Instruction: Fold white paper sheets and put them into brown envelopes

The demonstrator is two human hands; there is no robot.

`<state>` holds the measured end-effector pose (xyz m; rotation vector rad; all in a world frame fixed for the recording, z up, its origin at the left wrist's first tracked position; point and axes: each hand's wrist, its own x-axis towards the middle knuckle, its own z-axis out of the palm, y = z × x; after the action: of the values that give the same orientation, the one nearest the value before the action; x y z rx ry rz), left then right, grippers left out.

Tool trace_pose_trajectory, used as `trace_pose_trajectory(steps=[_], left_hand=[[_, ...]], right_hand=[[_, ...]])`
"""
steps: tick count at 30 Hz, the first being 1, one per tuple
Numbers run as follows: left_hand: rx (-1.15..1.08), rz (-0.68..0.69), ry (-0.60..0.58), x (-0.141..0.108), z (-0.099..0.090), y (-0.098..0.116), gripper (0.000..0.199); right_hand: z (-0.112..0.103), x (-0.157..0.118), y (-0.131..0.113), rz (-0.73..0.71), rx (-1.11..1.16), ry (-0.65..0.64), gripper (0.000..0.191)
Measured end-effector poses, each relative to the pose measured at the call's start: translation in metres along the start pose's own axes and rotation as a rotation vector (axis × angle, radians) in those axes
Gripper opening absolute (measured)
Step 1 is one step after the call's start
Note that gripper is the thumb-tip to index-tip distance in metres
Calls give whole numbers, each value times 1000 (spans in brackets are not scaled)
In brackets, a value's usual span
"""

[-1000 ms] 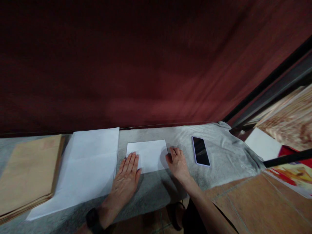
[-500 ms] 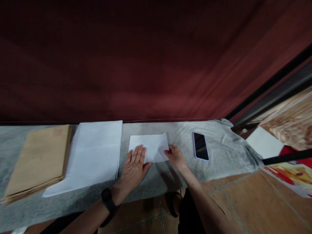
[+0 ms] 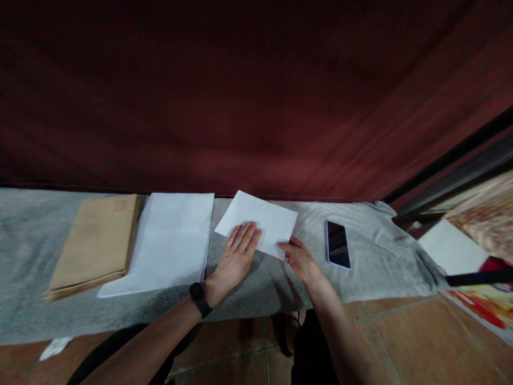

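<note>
A folded white paper lies at a slant on the grey cloth, in front of me. My left hand rests flat on its lower left part, fingers stretched out. At its lower right corner my right hand pinches the paper, thumb on top and the other fingers at the edge. Left of the folded paper is a stack of larger white sheets. Brown envelopes are piled at the far left, beside the sheets and partly over them.
A phone with a dark screen lies right of my right hand. The grey cloth covers a narrow surface against a dark red curtain. At the right are black bars and a colourful printed sheet near the tiled floor.
The folded paper has turned clockwise, from nearly square-on to slanted. My right hand has closed on its corner, and my left hand stays flat on it. The view has shifted slightly.
</note>
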<state>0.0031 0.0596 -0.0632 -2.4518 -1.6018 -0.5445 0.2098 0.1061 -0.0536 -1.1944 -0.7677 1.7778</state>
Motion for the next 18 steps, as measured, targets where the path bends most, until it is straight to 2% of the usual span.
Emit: trace_pose_trajectory(steps=[3,7,12,15,18], left_hand=[[5,39,-29,2,0,0,58],[28,20,-105,1,3,3,58],[-2,12,-189,-2,7,4,52],[-42,15,-200,-6,8,2,50],[-113,45,-171,-11,10,-1,50]], right_hand=[[6,-3,3,29,67,-46,40],[9,-7,9,90,67,-68,39],[-1,-7,10,164,-32,-104,30],[-13,0,6,123,-43,-31,22],[-28,10,-2,17,-36,87,18]])
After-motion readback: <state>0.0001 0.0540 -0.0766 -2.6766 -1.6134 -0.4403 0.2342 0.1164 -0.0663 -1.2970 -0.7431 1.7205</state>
